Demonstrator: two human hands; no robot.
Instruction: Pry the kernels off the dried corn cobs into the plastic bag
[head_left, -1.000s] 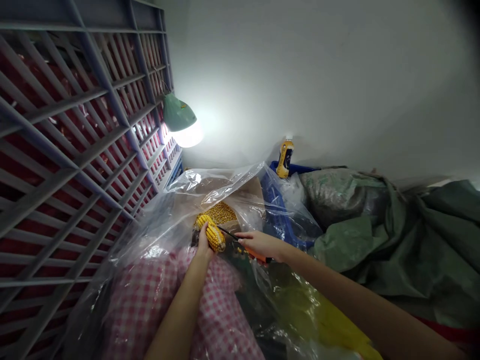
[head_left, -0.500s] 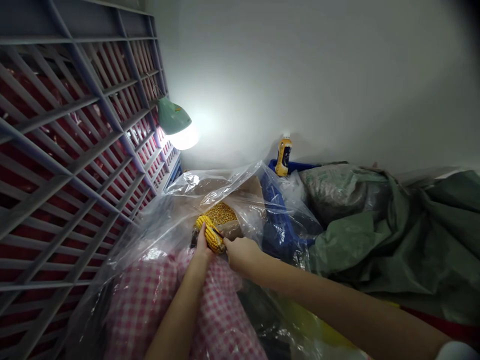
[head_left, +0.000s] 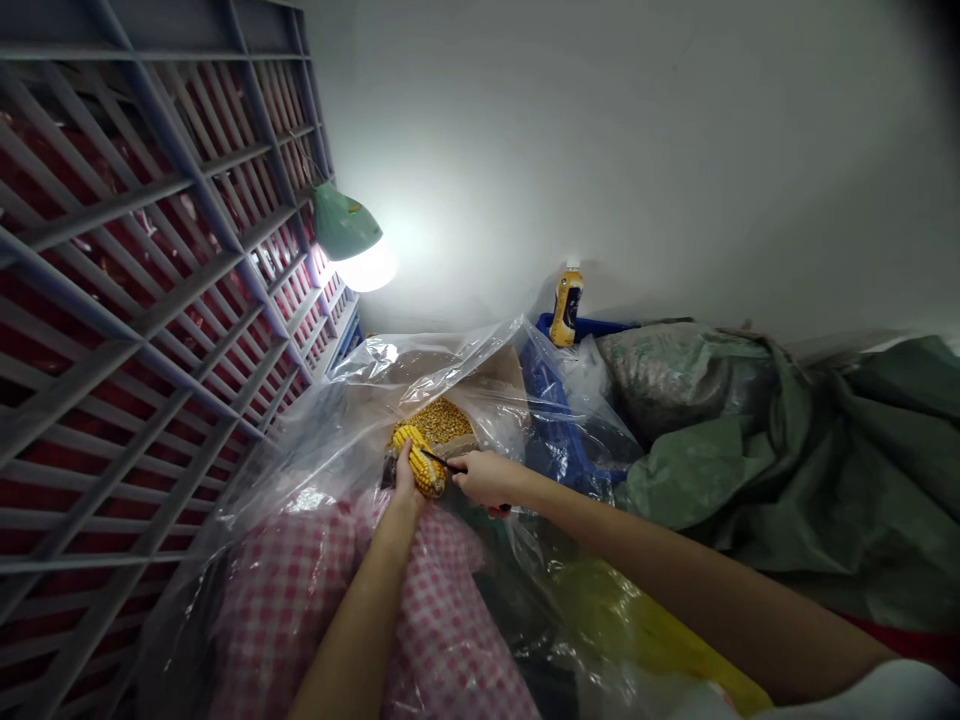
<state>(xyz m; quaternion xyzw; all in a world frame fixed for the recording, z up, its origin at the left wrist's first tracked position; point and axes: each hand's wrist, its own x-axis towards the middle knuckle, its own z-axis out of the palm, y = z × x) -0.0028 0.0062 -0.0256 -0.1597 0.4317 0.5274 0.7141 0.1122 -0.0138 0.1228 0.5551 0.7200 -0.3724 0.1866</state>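
My left hand (head_left: pixel 407 478) is closed around an ear of corn (head_left: pixel 421 462) with yellow kernels, held at a tilt. In my right hand (head_left: pixel 484 480) is a slim dark tool (head_left: pixel 442 460) that looks like a screwdriver. Its thin shaft points left, and the tip lies against the kernels or just over them. A bit of its black and red handle shows below my fist; the rest is hidden by my fingers. Loose corn kernels (head_left: pixel 442 422) lie in a pile just beyond the ear, inside an opened bag under clear plastic sheeting (head_left: pixel 360 395).
A slatted purple crate (head_left: pixel 202 190) rises on the left, with a lit green-topped lamp (head_left: pixel 349 235) hanging from it. A yellow bottle (head_left: pixel 567 305) stands by the blue bin (head_left: pixel 566 440). Green sheeting (head_left: pixel 750 480) lies at right; pink checked cloth (head_left: pixel 450 620) is below my arms.
My right hand has drawn back slightly to the right and up from the ear, so more of the tool's shaft shows. My left hand keeps its hold on the corn.
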